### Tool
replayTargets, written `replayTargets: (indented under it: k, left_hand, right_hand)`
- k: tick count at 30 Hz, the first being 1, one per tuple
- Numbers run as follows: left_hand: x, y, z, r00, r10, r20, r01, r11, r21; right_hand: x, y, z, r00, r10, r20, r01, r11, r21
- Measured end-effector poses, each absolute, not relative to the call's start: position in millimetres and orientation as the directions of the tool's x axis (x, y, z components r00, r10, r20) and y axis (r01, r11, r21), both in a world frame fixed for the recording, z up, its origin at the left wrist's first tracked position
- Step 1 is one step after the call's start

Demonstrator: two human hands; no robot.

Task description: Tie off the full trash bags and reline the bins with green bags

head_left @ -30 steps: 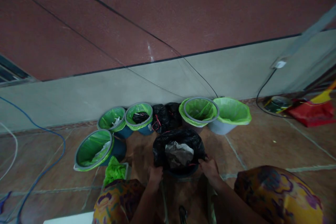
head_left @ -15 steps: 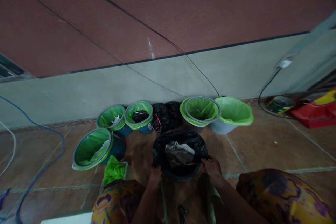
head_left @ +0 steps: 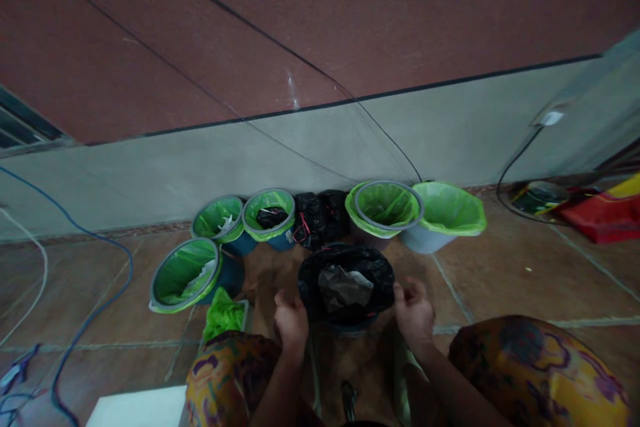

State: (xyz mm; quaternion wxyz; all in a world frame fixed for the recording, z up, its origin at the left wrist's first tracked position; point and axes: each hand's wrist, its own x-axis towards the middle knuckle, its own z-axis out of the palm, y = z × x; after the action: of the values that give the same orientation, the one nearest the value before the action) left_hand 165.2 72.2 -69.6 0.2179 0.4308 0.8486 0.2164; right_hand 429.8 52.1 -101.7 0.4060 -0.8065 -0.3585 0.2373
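Observation:
A bin lined with a black bag (head_left: pixel 346 280) stands on the floor right in front of me, with crumpled grey paper inside. My left hand (head_left: pixel 291 321) hovers by the bag's left rim, fingers curled, just off the plastic. My right hand (head_left: pixel 414 312) is by the right rim, fingers loosely bent, also apart from the bag. Neither hand holds anything that I can see. My knees in patterned yellow cloth (head_left: pixel 535 373) frame the bottom of the view.
Several bins with green liners line the wall: one tilted at the left (head_left: pixel 186 275), two behind it (head_left: pixel 269 209), two at the right (head_left: pixel 386 207). Tied black bags (head_left: pixel 320 216) sit between them. Loose green bags (head_left: pixel 223 315), blue cable (head_left: pixel 107 293), a wall socket (head_left: pixel 550 119).
Both hands have let go of the black bag's rim and drawn back a little toward me. The view has shifted slightly right.

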Motion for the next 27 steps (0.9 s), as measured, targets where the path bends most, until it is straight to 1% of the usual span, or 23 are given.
replayTargets:
  k: [1,3,5,6,8,10,11,13,16,18,21,24,27]
  left_hand:
    - [170.2,70.8,-66.5,-0.472,0.865,-0.172,0.667,0.478,0.571]
    - [183.4,65.2,-63.7,-0.260,0.957,-0.126,0.738,0.281,0.614]
    - [198.4,57.2,-66.1,0.013,0.997,-0.070,0.785,0.034,0.618]
    - [205.4,53.0,-69.0,0.129,0.990,-0.062,0.800,-0.067,0.597]
    - [216.8,46.3,-76.2,0.278,0.954,-0.114,0.833,-0.180,0.524]
    - [223.6,43.8,-82.6,0.315,0.925,-0.214,0.876,-0.196,0.441]
    - [225.3,44.3,-84.7,0.317,0.911,-0.264,0.893,-0.192,0.408]
    - [225.6,47.9,-86.1,0.308,0.885,-0.350,0.916,-0.177,0.360]
    - [221.3,53.8,-83.1,0.287,0.870,-0.402,0.922,-0.138,0.361]
    - [217.5,54.7,-80.5,0.273,0.879,-0.392,0.912,-0.108,0.395]
    - [213.4,51.2,-78.6,0.263,0.885,-0.384,0.903,-0.086,0.421]
    - [212.0,46.3,-79.4,0.308,0.867,-0.392,0.899,-0.130,0.419]
    - [212.8,43.3,-82.0,0.370,0.848,-0.380,0.878,-0.185,0.442]
  right_hand:
    - [424.0,50.6,-96.0,0.536,0.843,-0.050,0.459,-0.340,-0.821]
    - [410.3,45.8,-88.4,0.254,0.967,-0.006,0.616,-0.166,-0.770]
    - [397.8,39.0,-86.4,-0.012,0.999,-0.033,0.758,-0.012,-0.652]
    - [393.2,35.4,-87.1,-0.098,0.993,-0.072,0.817,0.039,-0.575]
    - [388.8,29.9,-90.7,-0.150,0.975,-0.164,0.907,0.069,-0.416]
    - [390.0,28.0,-95.5,-0.122,0.966,-0.227,0.955,0.053,-0.291]
    - [392.1,28.4,-97.9,-0.112,0.963,-0.244,0.967,0.049,-0.251]
    - [397.8,31.0,-103.1,-0.117,0.958,-0.261,0.974,0.060,-0.217]
    - [407.1,35.3,-111.6,-0.133,0.955,-0.266,0.968,0.067,-0.243]
    - [412.7,37.4,-116.8,-0.131,0.960,-0.246,0.949,0.049,-0.312]
    - [418.7,41.0,-121.6,-0.082,0.985,-0.153,0.858,-0.009,-0.514]
    - [420.9,46.1,-121.3,0.029,0.997,-0.068,0.696,-0.069,-0.715]
    - [419.4,49.8,-116.0,0.069,0.997,-0.042,0.561,-0.074,-0.825]
